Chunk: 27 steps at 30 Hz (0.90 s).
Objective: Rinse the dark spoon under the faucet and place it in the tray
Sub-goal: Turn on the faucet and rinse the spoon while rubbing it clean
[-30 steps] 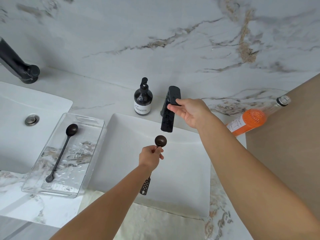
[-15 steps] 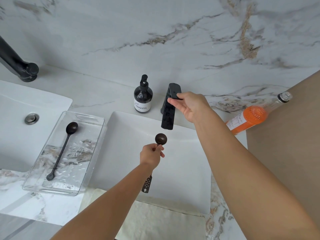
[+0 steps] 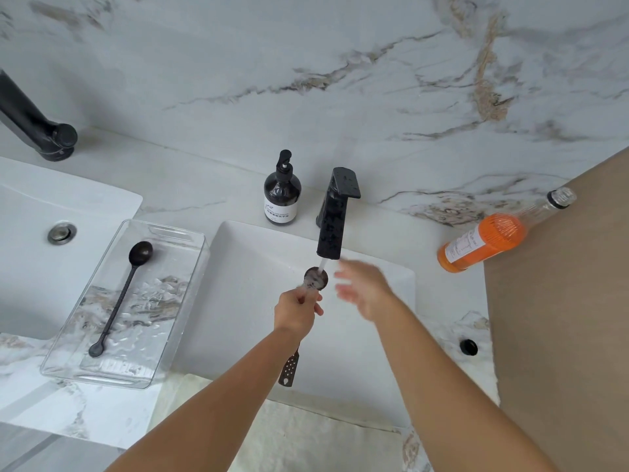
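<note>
My left hand [image 3: 296, 310] closed round the dark spoon [image 3: 316, 278], bowl under the faucet [image 3: 335, 216] stream, my right hand [image 3: 362, 288] open, blurred, empty, just beside it

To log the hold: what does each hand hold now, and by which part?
The left hand holds the dark spoon by its handle, just below the bowl. The right hand, blurred, holds nothing.

You can see a dark brown glass pump bottle with a white label [image 3: 282, 192] standing on the white marble counter with grey and brown veins [image 3: 190, 185]. Far to the right, a clear bottle full of orange liquid [image 3: 490, 240] leans over. A small round black cap [image 3: 468, 347] lies near it. A pale cloth [image 3: 306, 437] lies at the near edge. A second white sink with a round metal drain [image 3: 62, 232] is on your left.
</note>
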Available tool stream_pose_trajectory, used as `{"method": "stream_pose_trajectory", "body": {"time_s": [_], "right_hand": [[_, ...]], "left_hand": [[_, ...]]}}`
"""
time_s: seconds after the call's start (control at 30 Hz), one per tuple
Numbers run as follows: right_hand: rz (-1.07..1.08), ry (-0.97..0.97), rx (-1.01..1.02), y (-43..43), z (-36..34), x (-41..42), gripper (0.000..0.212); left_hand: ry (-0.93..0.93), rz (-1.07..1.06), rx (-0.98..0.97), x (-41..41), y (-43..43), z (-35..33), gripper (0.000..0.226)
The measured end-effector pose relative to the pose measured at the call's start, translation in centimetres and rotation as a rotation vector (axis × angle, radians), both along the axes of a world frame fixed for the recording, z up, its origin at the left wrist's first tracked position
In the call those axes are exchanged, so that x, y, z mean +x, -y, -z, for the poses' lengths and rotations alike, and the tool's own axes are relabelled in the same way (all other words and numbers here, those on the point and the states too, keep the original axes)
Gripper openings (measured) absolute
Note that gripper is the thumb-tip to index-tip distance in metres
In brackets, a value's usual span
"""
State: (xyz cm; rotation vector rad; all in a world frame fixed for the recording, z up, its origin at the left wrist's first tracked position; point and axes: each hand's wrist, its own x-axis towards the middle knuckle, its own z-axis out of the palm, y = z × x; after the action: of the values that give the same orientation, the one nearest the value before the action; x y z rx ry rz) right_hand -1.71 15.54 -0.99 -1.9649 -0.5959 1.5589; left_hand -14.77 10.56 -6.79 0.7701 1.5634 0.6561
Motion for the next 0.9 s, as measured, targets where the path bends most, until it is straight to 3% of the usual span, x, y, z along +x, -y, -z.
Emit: {"method": "stream_pose_trajectory", "body": {"time_s": [0.1, 0.17, 0.27, 0.43, 0.57, 0.63, 0.73, 0.8, 0.9], "right_hand": [[-0.085, -0.217, 0.010, 2.1, 1.7, -1.7, 0.014], [-0.041, -0.147, 0.041, 1.9, 1.9, -2.1, 0.003], [-0.022, -0.024, 0.035, 1.1, 1.9, -1.9, 0.009], [-0.158, -0.111, 0.048, 0.4, 1.2, -1.7, 0.031], [-0.191, 0.217, 0.125, 0.0, 1.5, -2.5, 0.012], [-0.239, 0.156, 0.111, -0.4, 1.2, -2.5, 0.013], [-0.225, 0.033, 0.121, -1.0, 1.2, -2.3, 0.020], [-0.211, 0.212, 0.160, -1.0, 1.2, -2.4, 0.006], [-0.145, 0.310, 0.178, -0.9, 1.3, -2.4, 0.022]], "left_hand": [[0.021, 0.011, 0.057, -0.1, 0.0, 0.0, 0.031], [0.045, 0.033, 0.087, -0.3, 0.0, -0.1, 0.034], [0.080, 0.054, 0.087, -0.5, 0.1, -0.5, 0.037], [-0.059, 0.059, 0.042, -0.6, -0.6, -1.2, 0.049], [-0.159, 0.105, -0.051, 0.0, -2.3, -2.1, 0.054], [-0.173, 0.107, -0.084, -0.1, -3.0, -2.2, 0.049], [0.018, 0.150, -0.088, -0.4, -3.6, -2.2, 0.040], [0.101, 0.178, -0.098, 0.0, -3.8, -2.4, 0.034], [0.019, 0.057, -0.154, 0.3, -4.4, -2.8, 0.035]]}}
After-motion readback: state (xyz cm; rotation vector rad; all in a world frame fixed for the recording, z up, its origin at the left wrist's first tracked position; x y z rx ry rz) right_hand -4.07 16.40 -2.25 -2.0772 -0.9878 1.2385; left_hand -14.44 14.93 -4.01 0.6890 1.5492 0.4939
